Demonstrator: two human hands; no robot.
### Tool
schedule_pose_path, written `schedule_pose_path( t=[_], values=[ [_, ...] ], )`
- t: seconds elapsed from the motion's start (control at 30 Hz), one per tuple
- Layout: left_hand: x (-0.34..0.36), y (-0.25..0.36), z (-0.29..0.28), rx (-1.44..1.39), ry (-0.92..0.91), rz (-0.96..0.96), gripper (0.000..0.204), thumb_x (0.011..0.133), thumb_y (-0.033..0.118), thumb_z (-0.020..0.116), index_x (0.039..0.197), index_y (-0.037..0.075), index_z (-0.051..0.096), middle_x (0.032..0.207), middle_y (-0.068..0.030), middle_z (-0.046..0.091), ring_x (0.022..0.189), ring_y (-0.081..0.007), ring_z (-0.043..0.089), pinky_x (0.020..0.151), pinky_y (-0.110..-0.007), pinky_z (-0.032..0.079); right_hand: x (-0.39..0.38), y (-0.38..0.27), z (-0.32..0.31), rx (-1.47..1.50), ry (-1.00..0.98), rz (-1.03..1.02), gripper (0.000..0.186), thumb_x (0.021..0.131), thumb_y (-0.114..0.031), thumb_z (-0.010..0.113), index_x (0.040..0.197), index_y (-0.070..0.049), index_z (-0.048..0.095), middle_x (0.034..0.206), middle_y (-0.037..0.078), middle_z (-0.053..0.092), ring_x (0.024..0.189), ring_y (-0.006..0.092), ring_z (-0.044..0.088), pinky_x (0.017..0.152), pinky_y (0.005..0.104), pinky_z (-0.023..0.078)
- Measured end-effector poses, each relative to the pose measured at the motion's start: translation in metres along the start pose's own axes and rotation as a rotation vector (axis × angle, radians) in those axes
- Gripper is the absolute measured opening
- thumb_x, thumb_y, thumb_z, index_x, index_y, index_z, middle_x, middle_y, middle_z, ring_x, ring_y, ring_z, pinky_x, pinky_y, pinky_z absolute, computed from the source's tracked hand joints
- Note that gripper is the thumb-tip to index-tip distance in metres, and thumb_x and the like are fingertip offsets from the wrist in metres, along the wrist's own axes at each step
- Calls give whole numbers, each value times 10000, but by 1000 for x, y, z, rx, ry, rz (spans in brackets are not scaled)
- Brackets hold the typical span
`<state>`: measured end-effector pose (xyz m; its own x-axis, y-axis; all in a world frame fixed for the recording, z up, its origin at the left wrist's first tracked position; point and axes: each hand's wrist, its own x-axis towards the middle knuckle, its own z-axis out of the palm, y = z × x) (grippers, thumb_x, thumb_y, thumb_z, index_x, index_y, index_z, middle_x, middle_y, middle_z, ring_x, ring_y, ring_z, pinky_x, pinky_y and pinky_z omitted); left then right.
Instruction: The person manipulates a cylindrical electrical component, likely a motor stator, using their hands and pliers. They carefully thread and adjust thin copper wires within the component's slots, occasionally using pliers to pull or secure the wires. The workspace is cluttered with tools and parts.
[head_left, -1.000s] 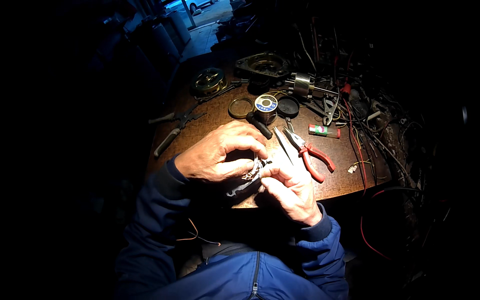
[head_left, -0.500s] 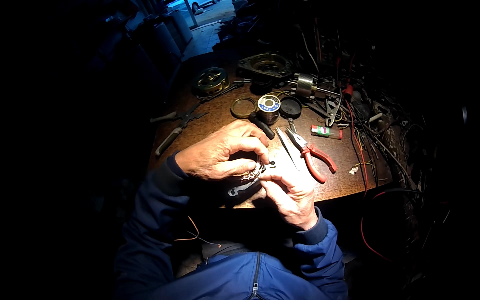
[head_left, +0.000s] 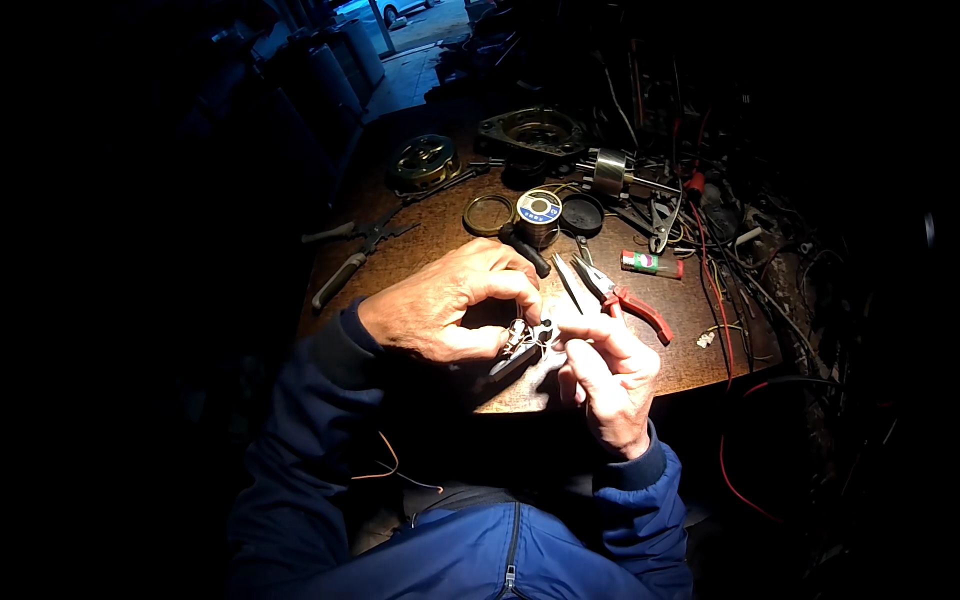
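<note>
I work at a worn brown wooden table whose top catches the only strong light here, while everything around it falls off into near black. Beyond its far edge a strip of pale, daylit pavement shows, with a few pale upright cylinders standing beside it. To my right the dark is crowded with a tangle of wires, some red, trailing off the table's side and hanging down past its edge.
</note>
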<state>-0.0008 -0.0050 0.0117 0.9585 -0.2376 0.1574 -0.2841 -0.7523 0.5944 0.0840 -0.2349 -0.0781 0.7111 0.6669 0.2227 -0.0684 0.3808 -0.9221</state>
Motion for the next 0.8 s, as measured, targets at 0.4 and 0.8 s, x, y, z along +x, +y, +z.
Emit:
schedule_pose_path(
  t=[0.4, 0.8],
  values=[
    [0, -5, 2, 16, 11, 18, 312, 809, 141, 707, 1118, 106, 738, 1290, -135, 660, 1271, -325, 574, 1110, -454, 432, 15, 19, 4, -496, 136, -373, 188, 874, 57, 785, 1052, 7, 752, 867, 52, 659, 604, 83, 560, 543, 254, 438],
    [-1, -5, 3, 15, 26, 15, 289, 827, 139, 730, 1114, 115, 747, 1290, -133, 667, 1267, -322, 581, 1101, -453, 438, 18, 18, 6, -419, -34, -391, 239, 828, -10, 859, 1049, 1, 769, 855, 30, 672, 628, 99, 543, 572, 270, 445]
  ],
)
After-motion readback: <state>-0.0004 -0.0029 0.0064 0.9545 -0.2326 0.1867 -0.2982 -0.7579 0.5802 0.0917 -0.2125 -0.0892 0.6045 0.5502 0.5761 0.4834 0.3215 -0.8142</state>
